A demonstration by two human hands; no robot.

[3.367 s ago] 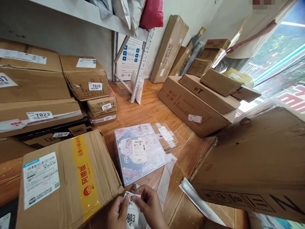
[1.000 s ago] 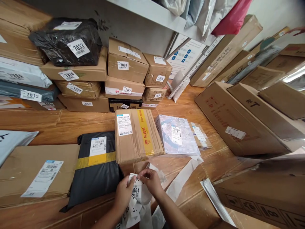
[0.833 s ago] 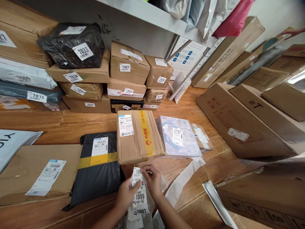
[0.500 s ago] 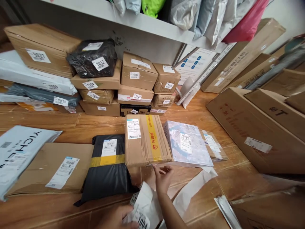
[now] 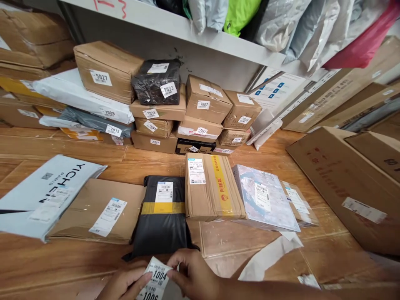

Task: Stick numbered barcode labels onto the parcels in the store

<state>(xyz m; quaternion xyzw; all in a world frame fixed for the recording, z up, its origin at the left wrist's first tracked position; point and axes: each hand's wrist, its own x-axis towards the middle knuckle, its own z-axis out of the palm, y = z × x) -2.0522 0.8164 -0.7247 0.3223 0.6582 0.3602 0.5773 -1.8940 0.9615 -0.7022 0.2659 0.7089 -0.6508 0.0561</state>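
Observation:
A strip of white number labels (image 5: 155, 280), printed 1004 and 1006, is held low in front of me. My left hand (image 5: 126, 280) pinches its left side between thumb and fingers. At the strip's upper right edge, the thumb and forefinger of my right hand (image 5: 190, 273) are closed on the 1004 label. Just beyond my hands lies a black plastic parcel (image 5: 162, 237) with a yellow band. Right of it is a cardboard box (image 5: 203, 200) with yellow tape, then a pale patterned box (image 5: 278, 206). A flat brown parcel (image 5: 128, 200) lies to the left.
Numbered boxes, including a black-wrapped one (image 5: 156, 89), are stacked under a white shelf (image 5: 175, 25) holding bagged parcels. Large cartons (image 5: 337, 179) stand at right. A white-and-blue mailer (image 5: 56, 187) lies far left. A curled paper strip (image 5: 268, 256) rests on the wooden floor (image 5: 225, 243).
My right hand has moved from the taped cardboard box's front edge back to the label strip and now pinches it. The view has turned somewhat left.

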